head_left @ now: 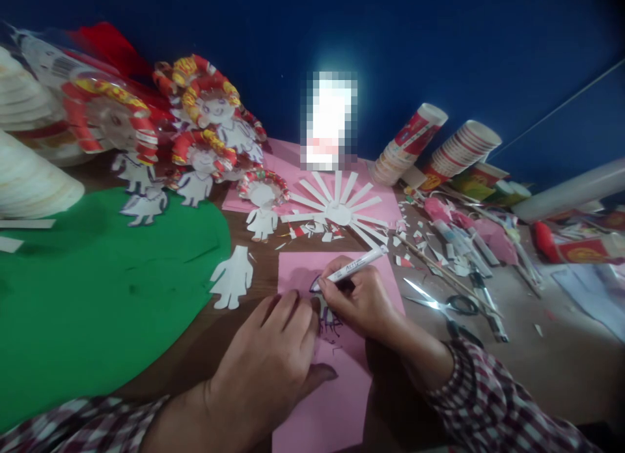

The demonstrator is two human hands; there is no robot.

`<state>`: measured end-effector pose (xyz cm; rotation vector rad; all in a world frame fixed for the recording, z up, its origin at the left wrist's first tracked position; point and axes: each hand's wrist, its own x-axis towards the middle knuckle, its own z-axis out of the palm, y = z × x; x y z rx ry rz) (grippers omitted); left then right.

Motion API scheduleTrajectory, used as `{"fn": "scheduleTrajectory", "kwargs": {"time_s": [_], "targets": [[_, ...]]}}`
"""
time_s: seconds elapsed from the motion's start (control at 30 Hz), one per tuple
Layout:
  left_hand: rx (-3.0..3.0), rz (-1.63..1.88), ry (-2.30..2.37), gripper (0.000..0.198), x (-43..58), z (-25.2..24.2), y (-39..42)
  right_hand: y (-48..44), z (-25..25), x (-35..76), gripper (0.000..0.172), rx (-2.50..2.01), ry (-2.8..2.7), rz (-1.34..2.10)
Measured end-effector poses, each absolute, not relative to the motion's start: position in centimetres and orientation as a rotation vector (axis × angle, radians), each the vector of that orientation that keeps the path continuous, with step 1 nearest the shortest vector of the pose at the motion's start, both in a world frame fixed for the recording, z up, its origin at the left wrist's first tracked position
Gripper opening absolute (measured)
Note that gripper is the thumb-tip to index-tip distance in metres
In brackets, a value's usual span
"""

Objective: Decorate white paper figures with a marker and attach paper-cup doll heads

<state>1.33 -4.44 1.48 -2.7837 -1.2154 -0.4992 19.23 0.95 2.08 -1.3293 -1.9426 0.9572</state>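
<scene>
Pink paper point(322, 417) lies nearest, and on it rests the left hand point(273, 349), its fingers bent and pressed together, the thumb spread away; their tips are partly hidden. Just beyond, the right hand point(366, 303) pinches a white pen point(354, 264) between thumb and fingers, its tip down at a dark outline that the hands mostly cover. Dark ink marks point(331, 326) show on the paper between the hands. If that ink is wet, a sideways slide of the left hand could smear it; if its pressure eases, the paper could shift and the line stray.

To the right, scissors point(434, 303) lie with blades apart, near enough that a careless swing of the right forearm might catch them. To the left, a white cutout point(233, 277) just overlaps the edge of a green disc point(122, 277); a sleeve brushing past could drag it. Farther off are loose scraps point(319, 228), a fan of white strips point(338, 212), ringed figures point(263, 196) and leaning cups point(410, 144), easily toppled if bumped.
</scene>
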Motion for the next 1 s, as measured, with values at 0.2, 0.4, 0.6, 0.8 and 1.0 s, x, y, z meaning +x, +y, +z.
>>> {"fn": "scheduleTrajectory", "kwargs": {"time_s": [0.2, 0.4, 0.6, 0.8, 1.0], "targets": [[-2.781, -0.505, -1.234, 0.055, 1.36, 1.59, -4.42, 0.91, 1.98, 19.31, 0.012, -1.336, -1.927, 0.975], [-2.789, -0.501, -1.218, 0.057, 1.3, 1.56, -4.46, 0.93, 2.07, 19.35, 0.012, -1.343, -1.926, 0.971], [-2.801, -0.497, -1.215, 0.058, 1.18, 1.58, -4.5, 1.01, 2.2, 19.35, 0.011, -1.351, -1.926, 0.986], [-2.805, -0.489, -1.218, 0.057, 1.21, 1.56, -4.47, 1.01, 2.16, 19.29, 0.012, -1.354, -1.915, 0.997], [-2.793, -0.507, -1.212, 0.059, 1.32, 1.48, -4.36, 0.97, 2.17, 19.2, 0.011, -1.382, -1.789, 1.021]]}}
